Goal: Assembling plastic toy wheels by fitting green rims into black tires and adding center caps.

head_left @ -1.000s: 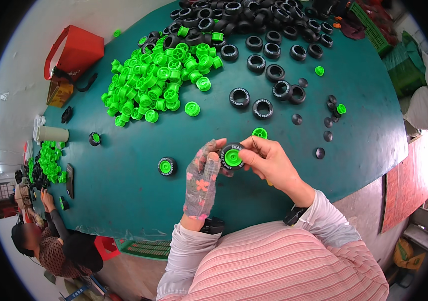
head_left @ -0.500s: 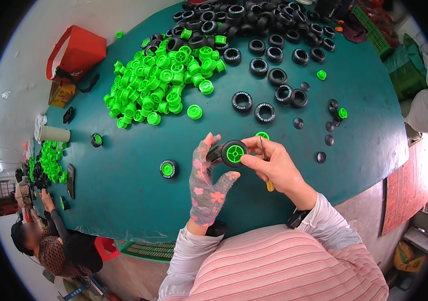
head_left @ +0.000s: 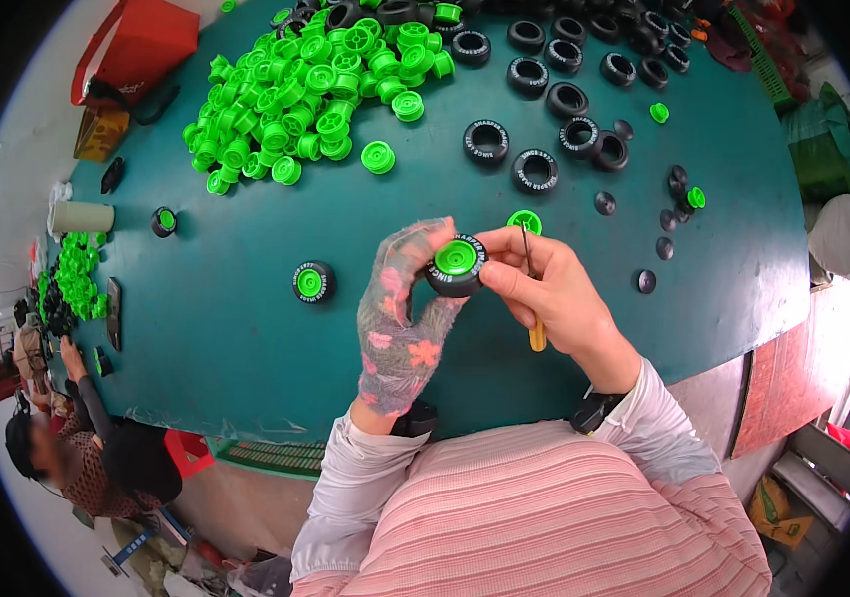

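Observation:
A toy wheel (head_left: 456, 259), a green rim inside a black tyre, is held up in front of me between both hands. My left hand (head_left: 400, 318), in a grey fingerless glove with pink and orange flowers, is closed round its left side. My bare right hand (head_left: 559, 294) pinches the tyre's right edge with thumb and fingertips. A tool with a thin dark shaft and a yellow handle (head_left: 538, 336) is also tucked in that hand; its kind is unclear. A loose green rim (head_left: 524, 221) lies just beyond my right fingers. An assembled wheel (head_left: 313, 283) rests to the left.
The green table (head_left: 246, 368) bears a large heap of green rims (head_left: 295, 95) and loose black tyres (head_left: 535, 171). Small black discs (head_left: 647, 282) lie at right. A red bag (head_left: 141, 48) stands far left. A co-worker (head_left: 77, 453) sits at the left edge by more rims.
The wheel has been turned: its spoked face showed before, now a round ringed face and the lettered tyre side show. My left fingers have closed further round it. The view has shifted.

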Available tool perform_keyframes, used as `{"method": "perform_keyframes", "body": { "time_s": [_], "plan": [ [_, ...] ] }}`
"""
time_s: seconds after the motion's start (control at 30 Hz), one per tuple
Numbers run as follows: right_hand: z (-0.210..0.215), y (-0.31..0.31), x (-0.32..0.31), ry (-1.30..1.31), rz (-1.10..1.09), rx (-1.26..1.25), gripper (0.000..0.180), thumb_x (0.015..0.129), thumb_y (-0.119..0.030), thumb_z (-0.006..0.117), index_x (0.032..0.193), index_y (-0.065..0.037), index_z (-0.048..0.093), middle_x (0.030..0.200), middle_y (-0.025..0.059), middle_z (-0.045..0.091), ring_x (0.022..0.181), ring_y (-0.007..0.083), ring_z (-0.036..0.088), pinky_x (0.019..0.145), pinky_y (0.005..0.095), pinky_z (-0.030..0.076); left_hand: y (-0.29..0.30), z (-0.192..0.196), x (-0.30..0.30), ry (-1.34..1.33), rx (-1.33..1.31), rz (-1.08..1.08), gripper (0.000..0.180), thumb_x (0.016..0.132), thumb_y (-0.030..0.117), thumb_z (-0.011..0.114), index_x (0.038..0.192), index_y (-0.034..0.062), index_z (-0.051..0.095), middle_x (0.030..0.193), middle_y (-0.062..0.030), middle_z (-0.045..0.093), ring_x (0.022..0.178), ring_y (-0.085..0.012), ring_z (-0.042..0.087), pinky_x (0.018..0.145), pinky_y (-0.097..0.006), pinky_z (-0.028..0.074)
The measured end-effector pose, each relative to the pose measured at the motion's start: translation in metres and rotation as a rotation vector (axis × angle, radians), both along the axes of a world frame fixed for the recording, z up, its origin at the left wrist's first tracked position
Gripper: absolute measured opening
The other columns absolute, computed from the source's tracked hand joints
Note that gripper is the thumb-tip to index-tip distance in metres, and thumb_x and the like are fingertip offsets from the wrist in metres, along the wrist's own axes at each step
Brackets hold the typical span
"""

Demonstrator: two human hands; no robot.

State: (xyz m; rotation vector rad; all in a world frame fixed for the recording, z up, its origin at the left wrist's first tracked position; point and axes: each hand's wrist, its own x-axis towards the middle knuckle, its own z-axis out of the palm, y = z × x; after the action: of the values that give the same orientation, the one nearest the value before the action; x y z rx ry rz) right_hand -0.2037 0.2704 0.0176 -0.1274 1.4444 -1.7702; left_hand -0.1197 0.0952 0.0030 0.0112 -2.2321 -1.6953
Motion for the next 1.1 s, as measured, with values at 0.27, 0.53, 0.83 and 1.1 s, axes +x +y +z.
{"method": "perform_keyframes", "body": {
  "time_s": [0.27,0.53,0.83,1.1],
  "plan": [
    [-0.012,-0.006,-0.007,0.115,-0.007,0.039,0.039,0.091,-0.013,0.072,0.128,-0.004,0.062,0.106,0.0022,0.063,0.059,-0.0010,0.049,0.047,0.0186,0.036,-0.009,-0.001,0.002,-0.173,0.211,0.024,0.071,0.084,0.012,0.083,0.145,-0.0014,0.048,0.137,-0.0143,0.060,0.123,-0.0239,0.060,0.106,-0.037,0.048],
    [-0.019,-0.021,-0.009,0.084,0.100,0.176,0.036,0.093,-0.012,0.069,0.127,-0.004,0.060,0.104,0.0001,0.064,0.062,-0.0002,0.050,0.049,0.0186,0.038,-0.016,-0.012,-0.002,-0.085,-0.518,0.050,0.077,0.069,0.005,0.085,0.140,0.0100,0.057,0.126,-0.0140,0.059,0.112,-0.0341,0.060,0.093,-0.042,0.051],
    [-0.028,-0.023,-0.014,0.102,0.178,0.260,0.023,0.097,-0.011,0.064,0.119,-0.002,0.062,0.094,0.0004,0.060,0.062,0.0004,0.048,0.044,0.0190,0.038,-0.032,0.001,0.014,-0.376,-0.673,0.104,0.082,0.064,0.011,0.087,0.141,0.0099,0.057,0.121,-0.0142,0.057,0.105,-0.0356,0.056,0.096,-0.046,0.045],
    [-0.032,-0.024,-0.009,0.195,0.152,0.268,0.019,0.097,-0.011,0.064,0.113,0.000,0.064,0.087,0.0012,0.060,0.059,0.0017,0.049,0.044,0.0206,0.039,-0.024,-0.009,0.011,-0.296,-0.772,0.137,0.068,0.065,0.010,0.084,0.129,0.0041,0.059,0.121,-0.0154,0.058,0.103,-0.0354,0.057,0.087,-0.045,0.047]
  ]
}}
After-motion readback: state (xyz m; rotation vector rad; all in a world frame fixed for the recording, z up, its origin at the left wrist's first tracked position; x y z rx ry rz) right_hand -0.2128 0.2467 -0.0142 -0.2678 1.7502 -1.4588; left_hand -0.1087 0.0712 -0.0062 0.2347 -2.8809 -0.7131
